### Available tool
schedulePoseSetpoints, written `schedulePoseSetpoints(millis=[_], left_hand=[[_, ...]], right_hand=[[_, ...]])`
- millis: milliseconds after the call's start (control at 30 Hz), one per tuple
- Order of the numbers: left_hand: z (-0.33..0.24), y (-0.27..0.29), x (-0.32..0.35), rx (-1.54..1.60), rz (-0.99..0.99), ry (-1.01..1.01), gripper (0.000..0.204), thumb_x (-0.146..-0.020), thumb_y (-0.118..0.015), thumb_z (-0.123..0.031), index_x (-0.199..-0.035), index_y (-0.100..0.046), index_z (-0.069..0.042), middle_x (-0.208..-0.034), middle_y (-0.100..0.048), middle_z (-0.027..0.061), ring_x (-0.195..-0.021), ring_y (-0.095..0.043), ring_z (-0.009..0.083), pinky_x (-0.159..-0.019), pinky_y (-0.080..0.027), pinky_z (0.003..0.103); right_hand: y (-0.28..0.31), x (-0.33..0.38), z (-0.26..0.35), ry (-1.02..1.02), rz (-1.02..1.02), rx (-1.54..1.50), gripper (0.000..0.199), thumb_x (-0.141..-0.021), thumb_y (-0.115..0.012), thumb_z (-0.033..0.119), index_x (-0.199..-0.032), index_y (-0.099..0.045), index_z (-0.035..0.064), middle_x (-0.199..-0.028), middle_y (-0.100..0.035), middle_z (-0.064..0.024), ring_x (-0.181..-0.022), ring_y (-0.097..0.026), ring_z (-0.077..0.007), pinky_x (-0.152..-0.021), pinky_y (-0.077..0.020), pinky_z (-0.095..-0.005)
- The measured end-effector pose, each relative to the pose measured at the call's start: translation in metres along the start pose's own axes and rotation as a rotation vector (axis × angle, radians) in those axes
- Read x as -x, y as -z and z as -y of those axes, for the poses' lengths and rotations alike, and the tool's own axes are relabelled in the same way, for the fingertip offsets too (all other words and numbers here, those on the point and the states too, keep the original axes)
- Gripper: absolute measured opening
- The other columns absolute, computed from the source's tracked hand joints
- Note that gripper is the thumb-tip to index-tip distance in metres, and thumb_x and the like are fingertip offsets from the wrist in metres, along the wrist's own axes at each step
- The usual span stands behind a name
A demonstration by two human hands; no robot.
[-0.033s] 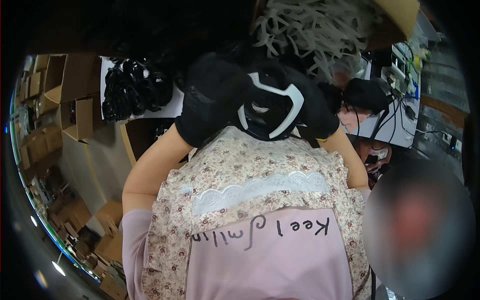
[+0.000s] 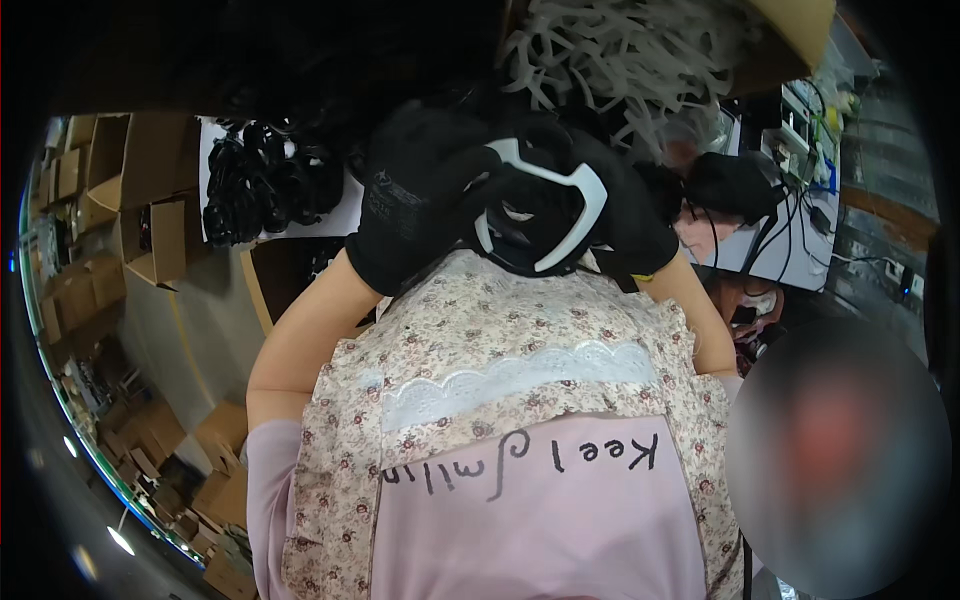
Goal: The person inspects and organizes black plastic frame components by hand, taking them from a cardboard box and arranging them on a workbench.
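Observation:
Close in front of my apron, both gloved hands hold a rounded black piece (image 2: 520,243) with an angular pale grey frame (image 2: 591,203) around it; its exact kind is not clear. My left hand (image 2: 415,195) wears a black glove and grips the piece's left side, fingers bent at the upper left of the frame. My right hand (image 2: 632,205), also black-gloved, closes on the right side; its fingers are mostly hidden in the dark. To the left, a heap of glossy black looped parts (image 2: 265,180) lies on a white tabletop (image 2: 345,213).
A carton (image 2: 800,25) full of translucent whitish strap-like pieces (image 2: 640,60) stands beyond my hands. Cables (image 2: 790,225) and a black item (image 2: 735,188) lie on the table at right. An open carton (image 2: 262,285) sits below the left tabletop; more boxes (image 2: 155,235) line the left.
The framed piece has shifted very slightly upward and tilted a little. My left fingers have moved a bit along its upper left edge; both hands keep their hold.

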State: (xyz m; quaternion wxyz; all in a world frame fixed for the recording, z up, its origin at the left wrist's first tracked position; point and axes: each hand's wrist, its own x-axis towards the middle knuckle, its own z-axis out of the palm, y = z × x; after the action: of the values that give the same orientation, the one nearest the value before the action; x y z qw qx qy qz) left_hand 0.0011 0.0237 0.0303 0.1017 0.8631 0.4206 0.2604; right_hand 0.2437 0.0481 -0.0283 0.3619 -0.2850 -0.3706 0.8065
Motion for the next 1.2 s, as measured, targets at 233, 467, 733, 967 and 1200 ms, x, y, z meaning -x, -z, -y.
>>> schedulePoseSetpoints(millis=[233,467,733,967,1200], left_hand=[[-0.01,0.004,-0.03,0.046,-0.054,-0.148,0.045,-0.064,-0.078,-0.007,-0.107,-0.067,-0.009,-0.102,-0.067,0.0097,-0.089,-0.063,0.0294,-0.083,-0.047,0.043],[-0.011,0.01,-0.024,-0.004,-0.252,0.189,0.015,-0.071,-0.077,-0.012,-0.08,-0.069,-0.003,-0.082,-0.067,0.0104,-0.075,-0.064,0.0273,-0.067,-0.051,0.038],[-0.008,0.001,-0.02,-0.095,-0.132,0.181,0.019,-0.068,-0.079,-0.011,-0.084,-0.071,-0.005,-0.089,-0.067,0.0101,-0.083,-0.063,0.0272,-0.071,-0.051,0.037],[-0.005,-0.007,-0.022,-0.119,-0.207,0.02,0.027,-0.07,-0.079,-0.015,-0.095,-0.07,-0.008,-0.099,-0.067,0.0097,-0.091,-0.064,0.026,-0.08,-0.051,0.037],[-0.012,-0.023,-0.008,1.005,-0.267,0.858,0.039,-0.083,-0.075,-0.021,-0.113,-0.061,-0.001,-0.102,-0.066,0.0057,-0.099,-0.06,0.0161,-0.085,-0.049,0.031]], right_hand=[[-0.013,0.002,0.01,0.091,0.011,0.024,0.041,-0.102,-0.044,0.023,-0.134,-0.05,-0.0003,-0.131,-0.057,-0.0111,-0.117,-0.057,-0.0199,-0.101,-0.0457,-0.0337],[0.001,-0.007,-0.004,-0.041,-0.079,-0.431,0.038,-0.101,-0.046,0.023,-0.13,-0.052,-0.0003,-0.127,-0.059,-0.0081,-0.116,-0.057,-0.017,-0.101,-0.0453,-0.0327],[-0.005,0.002,-0.012,0.358,-0.089,-0.01,0.029,-0.099,-0.051,0.016,-0.125,-0.055,0.0041,-0.122,-0.06,-0.0082,-0.114,-0.055,-0.0153,-0.099,-0.0447,-0.0293],[-0.044,-0.005,0.03,0.13,-0.284,0.111,0.027,-0.094,-0.063,0.019,-0.115,-0.06,0.0033,-0.107,-0.064,-0.0027,-0.098,-0.058,-0.0095,-0.088,-0.0467,-0.0262],[-0.04,-0.006,0.017,0.151,-0.349,0.126,0.029,-0.091,-0.066,0.022,-0.112,-0.061,0.0019,-0.102,-0.065,-0.0048,-0.093,-0.06,-0.0102,-0.084,-0.0479,-0.0257]])
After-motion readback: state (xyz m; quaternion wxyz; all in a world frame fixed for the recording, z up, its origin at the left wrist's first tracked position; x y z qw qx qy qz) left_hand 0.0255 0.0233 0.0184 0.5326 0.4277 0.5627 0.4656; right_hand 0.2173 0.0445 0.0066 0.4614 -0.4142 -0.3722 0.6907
